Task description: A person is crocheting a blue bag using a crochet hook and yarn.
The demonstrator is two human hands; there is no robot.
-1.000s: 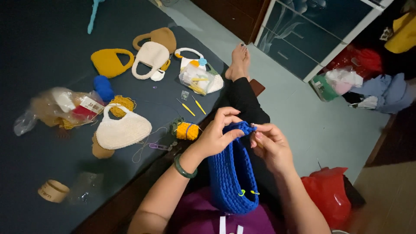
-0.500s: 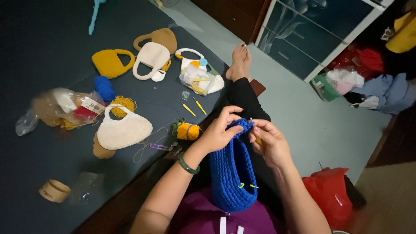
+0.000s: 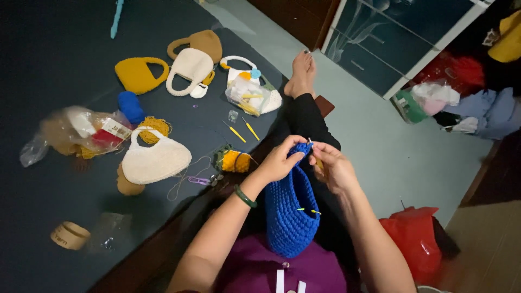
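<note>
- our left hand (image 3: 279, 161) pinches the rim of a chunky blue crocheted bag (image 3: 290, 217)
- our right hand (image 3: 335, 169) closes on a hook there
- a ribbed cream bag (image 3: 154, 160) lies on the dark mat (image 3: 59, 54)

Over the last second the two hands have closed in on each other at the far rim of the blue crocheted bag (image 3: 290, 209). The left hand (image 3: 279, 161), a second ago a little lower and further left with its fingers curled over the rim, has shifted right and now pinches the top edge just beside the right hand (image 3: 332, 169). The right hand has tilted slightly, so the metal tip of the crochet hook (image 3: 309, 142) now shows above the rim between the fingertips. The bag hangs a touch straighter down over the lap than before.
</note>
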